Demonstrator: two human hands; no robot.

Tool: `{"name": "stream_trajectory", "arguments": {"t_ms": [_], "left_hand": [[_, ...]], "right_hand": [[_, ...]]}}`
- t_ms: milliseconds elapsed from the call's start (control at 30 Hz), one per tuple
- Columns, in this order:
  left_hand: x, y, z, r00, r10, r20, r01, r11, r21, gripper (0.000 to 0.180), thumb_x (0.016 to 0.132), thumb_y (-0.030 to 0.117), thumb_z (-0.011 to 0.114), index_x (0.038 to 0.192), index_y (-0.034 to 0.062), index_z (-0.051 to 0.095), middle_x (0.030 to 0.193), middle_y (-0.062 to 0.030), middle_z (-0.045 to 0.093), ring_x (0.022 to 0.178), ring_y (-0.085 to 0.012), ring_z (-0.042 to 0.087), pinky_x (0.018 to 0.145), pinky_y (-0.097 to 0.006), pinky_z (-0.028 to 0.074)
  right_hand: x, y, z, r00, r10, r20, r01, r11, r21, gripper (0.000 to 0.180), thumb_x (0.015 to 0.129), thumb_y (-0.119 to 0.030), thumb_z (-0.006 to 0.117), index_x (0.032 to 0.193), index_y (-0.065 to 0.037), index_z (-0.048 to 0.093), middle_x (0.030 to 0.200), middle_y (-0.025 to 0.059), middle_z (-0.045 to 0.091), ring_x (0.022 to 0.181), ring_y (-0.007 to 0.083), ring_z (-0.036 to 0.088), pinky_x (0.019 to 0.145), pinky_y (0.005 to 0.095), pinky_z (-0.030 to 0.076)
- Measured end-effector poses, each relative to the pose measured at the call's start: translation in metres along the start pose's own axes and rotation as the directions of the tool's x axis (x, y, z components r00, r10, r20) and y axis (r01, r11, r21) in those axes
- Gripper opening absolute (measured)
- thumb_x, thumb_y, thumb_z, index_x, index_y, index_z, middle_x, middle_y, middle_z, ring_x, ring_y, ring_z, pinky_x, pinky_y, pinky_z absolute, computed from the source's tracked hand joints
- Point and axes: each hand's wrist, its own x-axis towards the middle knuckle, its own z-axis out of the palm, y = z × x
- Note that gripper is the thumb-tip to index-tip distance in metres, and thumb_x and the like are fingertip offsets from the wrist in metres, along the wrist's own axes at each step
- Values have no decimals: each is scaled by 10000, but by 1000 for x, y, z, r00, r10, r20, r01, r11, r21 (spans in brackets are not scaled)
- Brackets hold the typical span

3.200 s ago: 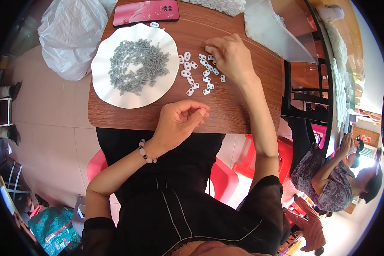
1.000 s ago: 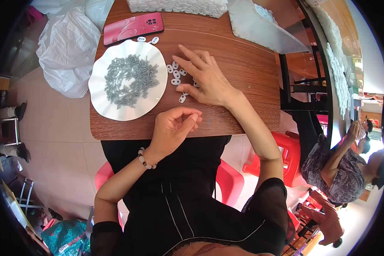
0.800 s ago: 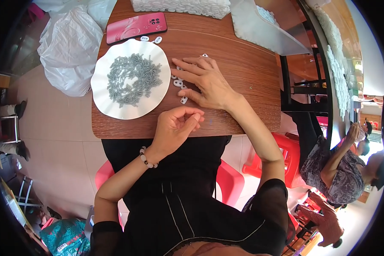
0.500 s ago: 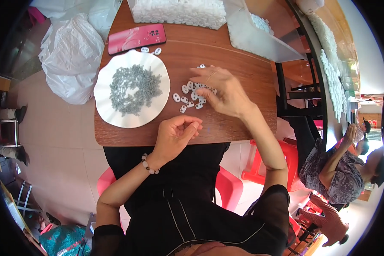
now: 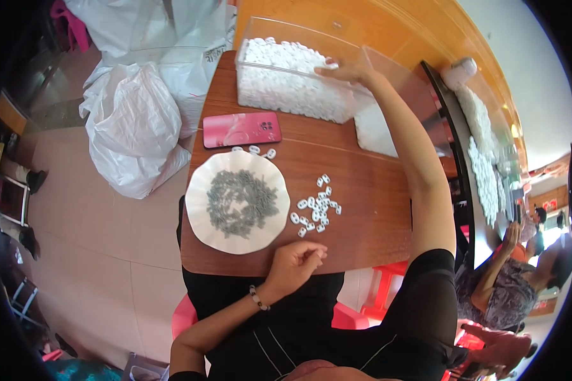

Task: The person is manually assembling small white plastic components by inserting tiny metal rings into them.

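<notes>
Since the earlier frames the right hand (image 5: 344,71) had left the little white pieces (image 5: 316,208) on the table and stretched to the far edge, over a clear plastic bin (image 5: 286,73).

At the far left, off the table (image 5: 362,171), white plastic sacks (image 5: 133,120) slumped on the floor. A pink phone (image 5: 242,129) lay near the table's far left corner, just in front of the bin. Nearer the person, by the left edge, a white scalloped plate (image 5: 200,190) held a heap of small grey parts (image 5: 241,203). At the near edge the left hand (image 5: 295,263) rested loosely curled, fingertips pinched together; whether it gripped anything I could not tell. Just beyond it, right of the plate, lay the loose white pieces, apart from both hands. They looked light, stiff and smooth, likely best pinched singly by their sides or swept together. The bin was filled nearly to its rim with more white pieces. The right hand hung over its right end, fingers spread and reaching down into the pile, holding nothing that showed.
</notes>
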Motion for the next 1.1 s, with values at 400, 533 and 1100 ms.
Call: {"name": "stream_trajectory", "arguments": {"t_ms": [400, 533, 1100], "left_hand": [[7, 5, -5, 993, 115, -29, -112, 991, 74, 127, 891, 50, 623, 981, -32, 663, 895, -109, 687, 784, -126, 667, 661, -231, 537], [9, 1, -2, 993, 114, -18, -112, 991, 74, 122, 889, 48, 627, 973, -32, 663, 889, -110, 688, 770, -123, 667, 650, -230, 537], [5, -3, -4, 993, 119, -24, -117, 991, 71, 124, 892, 51, 626, 977, -34, 661, 887, -113, 694, 759, -129, 680, 642, -233, 547]], "right_hand": [[17, -33, 17, 957, -111, 268, 139, 986, -89, 991, 698, -618, 655, 1399, 5, 337, 1315, 248, 513, 1197, 340, 514, 977, 404, 427], [27, -22, 27, 988, -113, 107, 140, 946, -294, 738, 785, -569, 616, 1350, -111, 488, 1168, 192, 631, 1074, 326, 600, 926, 407, 466], [6, -42, 7, 977, 127, -172, -91, 975, 202, 494, 752, -436, 576, 947, 9, 670, 866, 159, 672, 620, 254, 632, 583, 389, 526]]}}
